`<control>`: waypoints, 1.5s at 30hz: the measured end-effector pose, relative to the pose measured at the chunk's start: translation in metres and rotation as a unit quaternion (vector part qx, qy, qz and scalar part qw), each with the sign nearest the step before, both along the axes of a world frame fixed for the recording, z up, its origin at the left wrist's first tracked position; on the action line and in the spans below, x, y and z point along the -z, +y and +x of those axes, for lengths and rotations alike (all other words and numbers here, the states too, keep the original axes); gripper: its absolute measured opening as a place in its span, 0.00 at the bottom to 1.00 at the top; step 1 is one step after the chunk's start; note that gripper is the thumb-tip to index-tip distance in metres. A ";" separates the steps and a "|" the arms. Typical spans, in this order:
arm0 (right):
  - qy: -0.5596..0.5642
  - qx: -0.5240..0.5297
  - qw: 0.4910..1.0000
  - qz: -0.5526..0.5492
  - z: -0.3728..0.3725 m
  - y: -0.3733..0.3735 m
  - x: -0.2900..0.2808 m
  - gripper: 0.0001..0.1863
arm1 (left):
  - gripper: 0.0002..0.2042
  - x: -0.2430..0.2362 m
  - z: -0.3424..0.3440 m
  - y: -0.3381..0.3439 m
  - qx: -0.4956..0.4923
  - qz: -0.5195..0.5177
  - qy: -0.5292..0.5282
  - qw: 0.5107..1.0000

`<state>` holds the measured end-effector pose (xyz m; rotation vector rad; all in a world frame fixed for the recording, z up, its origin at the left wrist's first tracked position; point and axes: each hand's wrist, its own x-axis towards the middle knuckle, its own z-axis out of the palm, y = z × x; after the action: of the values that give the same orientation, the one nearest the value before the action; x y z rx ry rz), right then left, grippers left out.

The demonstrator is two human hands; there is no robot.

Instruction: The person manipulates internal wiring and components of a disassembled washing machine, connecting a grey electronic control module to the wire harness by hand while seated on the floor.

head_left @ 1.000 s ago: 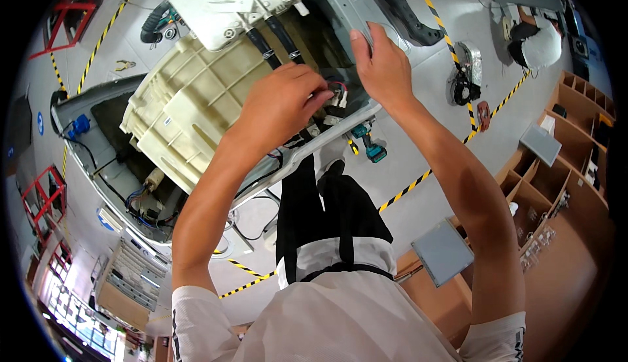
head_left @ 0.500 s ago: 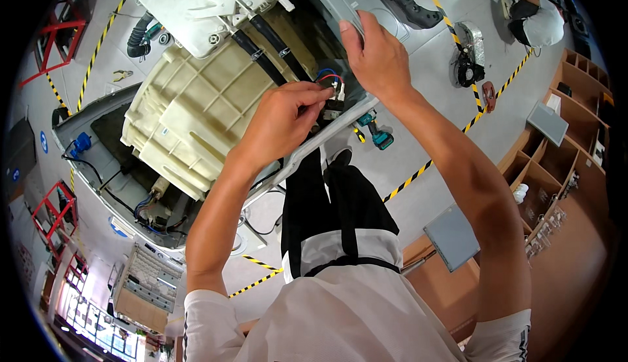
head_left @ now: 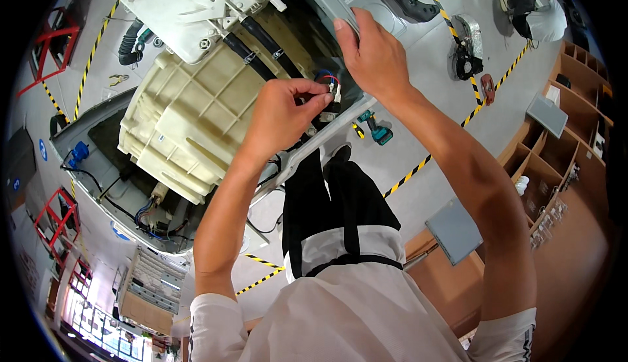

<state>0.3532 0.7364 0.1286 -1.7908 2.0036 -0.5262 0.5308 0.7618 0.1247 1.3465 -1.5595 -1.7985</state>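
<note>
A grey metal appliance cabinet (head_left: 327,131) surrounds a cream ribbed plastic tub (head_left: 196,123). Two black hoses (head_left: 252,59) with metal clamps run from a white plastic housing (head_left: 176,2) down toward my left hand (head_left: 278,116). That hand is closed in a pinch beside white wire connectors (head_left: 337,92) with red and blue wires; whatever is between thumb and forefinger is hidden. My right hand (head_left: 379,61) grips the cabinet's metal edge farther up, thumb on one side and fingers over the other.
On the floor by the cabinet lies a teal cordless drill (head_left: 377,130). Pliers (head_left: 118,80) and a corrugated hose (head_left: 129,44) lie at left. Wooden compartments (head_left: 533,159) stand at right, a motor-like part (head_left: 466,64) nearer. Another person (head_left: 548,21) crouches at far right.
My left hand has turned slightly, its thumb now up against the forefinger near the connectors. My right hand keeps its hold on the edge. The view has shifted a little.
</note>
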 end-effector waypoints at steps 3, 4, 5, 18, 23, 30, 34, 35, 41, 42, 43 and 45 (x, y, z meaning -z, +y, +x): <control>0.017 -0.005 1.000 0.004 -0.001 0.000 0.001 0.21 | 0.07 -0.004 0.000 -0.011 0.050 0.032 -0.019 0.998; 0.019 -0.007 1.000 -0.016 -0.001 0.000 0.003 0.19 | 0.08 -0.004 0.000 -0.012 0.056 0.035 -0.014 0.998; 0.020 -0.007 0.999 -0.034 -0.002 0.001 0.006 0.18 | 0.08 -0.004 0.000 -0.011 0.050 0.045 -0.009 0.998; 0.005 -0.013 0.999 -0.052 -0.006 0.002 0.009 0.18 | 0.10 -0.024 0.050 0.021 -0.025 0.068 -0.022 0.997; -0.003 -0.012 0.999 -0.042 -0.008 0.003 0.013 0.25 | 0.09 -0.039 0.057 0.034 0.050 -0.011 -0.150 0.987; -0.007 0.000 0.999 -0.032 -0.008 0.002 0.010 0.27 | 0.12 -0.023 0.049 0.040 0.030 -0.019 -0.115 0.993; -0.009 0.002 1.000 -0.027 -0.008 0.003 0.010 0.27 | 0.10 -0.024 0.046 0.039 0.040 -0.044 -0.132 0.989; -0.017 0.002 1.000 -0.016 -0.007 0.003 0.008 0.27 | 0.10 -0.024 0.046 0.040 0.035 -0.043 -0.131 0.990; -0.026 -0.007 0.999 -0.027 -0.006 0.003 0.008 0.25 | 0.12 -0.023 0.046 0.041 0.042 -0.040 -0.146 0.988; -0.025 -0.010 0.999 -0.027 -0.008 0.004 0.008 0.24 | 0.12 -0.024 0.045 0.040 0.040 -0.023 -0.150 0.988; -0.024 -0.012 0.999 -0.028 -0.009 0.004 0.009 0.23 | 0.12 -0.024 0.045 0.040 0.038 -0.006 -0.153 0.987; -0.032 -0.019 0.998 -0.048 -0.004 0.003 0.003 0.17 | 0.12 -0.026 0.043 0.040 0.021 0.012 -0.150 0.988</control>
<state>0.3488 0.7398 0.1259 -1.8401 1.9277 -0.6696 0.5738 0.8016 0.1506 1.6696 -1.7312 -1.7041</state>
